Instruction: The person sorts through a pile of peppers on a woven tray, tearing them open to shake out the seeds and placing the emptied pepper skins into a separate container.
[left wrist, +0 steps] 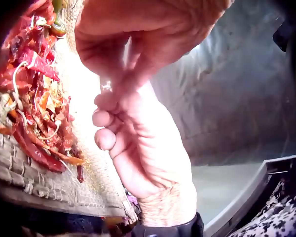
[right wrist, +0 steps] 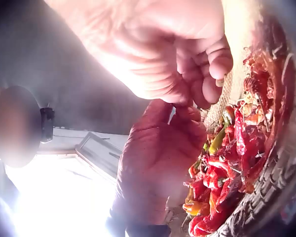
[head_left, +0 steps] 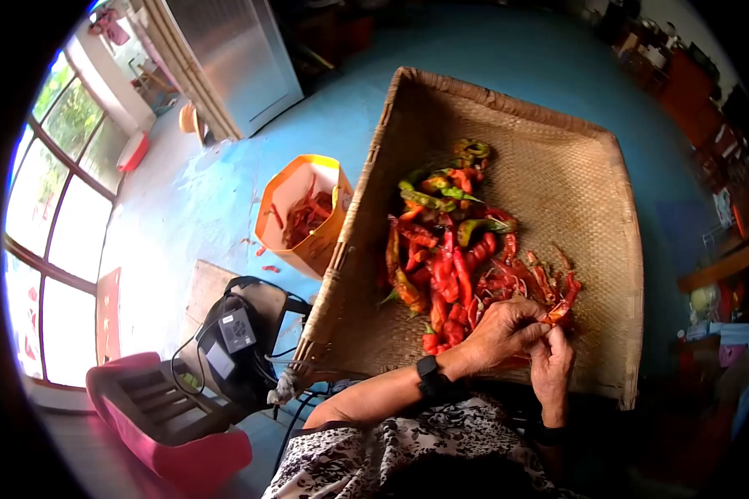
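Both hands meet over the near right part of a woven tray [head_left: 558,150]. My left hand [head_left: 508,333], with a watch at its wrist, pinches a red-orange chili pepper [head_left: 562,313] at its fingertips. My right hand [head_left: 551,366] pinches at the same spot, its thumb and fingers against the left. In the right wrist view the right hand [right wrist: 187,54] has curled fingers, and the left hand [right wrist: 155,148] lies below it. The fingers largely hide the pepper in both wrist views. Beside the hands lie red chili peppers [head_left: 449,274], with torn, dried pieces [left wrist: 44,118] nearest.
Greenish chilies [head_left: 429,200] lie at the pile's far end. Left of the tray stands an orange-yellow container [head_left: 320,245] with red pepper pieces inside. A black bag [head_left: 229,341] and a pink-edged chair [head_left: 166,432] are at the lower left. The tray's raised rim [head_left: 341,241] surrounds the peppers.
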A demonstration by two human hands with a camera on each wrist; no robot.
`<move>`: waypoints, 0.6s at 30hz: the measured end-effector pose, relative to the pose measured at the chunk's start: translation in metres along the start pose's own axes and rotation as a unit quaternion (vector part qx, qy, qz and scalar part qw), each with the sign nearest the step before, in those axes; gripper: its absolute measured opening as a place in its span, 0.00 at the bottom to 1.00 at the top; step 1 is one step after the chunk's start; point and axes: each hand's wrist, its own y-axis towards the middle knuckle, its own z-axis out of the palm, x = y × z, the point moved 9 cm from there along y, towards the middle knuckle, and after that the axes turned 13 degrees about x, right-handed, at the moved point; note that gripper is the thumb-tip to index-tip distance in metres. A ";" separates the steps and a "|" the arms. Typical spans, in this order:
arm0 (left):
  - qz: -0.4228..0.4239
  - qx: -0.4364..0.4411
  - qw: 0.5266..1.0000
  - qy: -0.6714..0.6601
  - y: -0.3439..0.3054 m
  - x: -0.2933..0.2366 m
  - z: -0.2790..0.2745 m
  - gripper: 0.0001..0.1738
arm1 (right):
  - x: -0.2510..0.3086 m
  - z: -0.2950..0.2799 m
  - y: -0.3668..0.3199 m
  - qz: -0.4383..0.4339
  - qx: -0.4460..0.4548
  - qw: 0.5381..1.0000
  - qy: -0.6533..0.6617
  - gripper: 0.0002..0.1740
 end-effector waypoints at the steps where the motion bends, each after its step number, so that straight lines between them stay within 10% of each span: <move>1: -0.023 0.005 0.999 -0.023 -0.001 0.002 -0.004 0.10 | 0.002 0.001 0.002 0.003 0.011 1.000 0.007 0.18; 10: 0.013 -0.248 0.962 0.114 -0.040 -0.079 -0.153 0.07 | -0.024 -0.017 0.003 0.066 -0.015 0.994 -0.080 0.12; 13: 0.016 -0.365 0.929 -0.059 -0.078 -0.074 -0.222 0.08 | -0.051 -0.014 -0.002 0.071 -0.013 0.983 -0.171 0.09; 14: 0.043 -0.393 0.914 0.088 -0.092 -0.084 -0.252 0.08 | -0.058 -0.012 -0.002 0.080 0.000 0.985 -0.153 0.10; 18: -0.117 -0.527 0.825 0.169 -0.149 -0.034 -0.338 0.12 | -0.055 -0.006 0.001 0.102 0.026 0.990 -0.090 0.09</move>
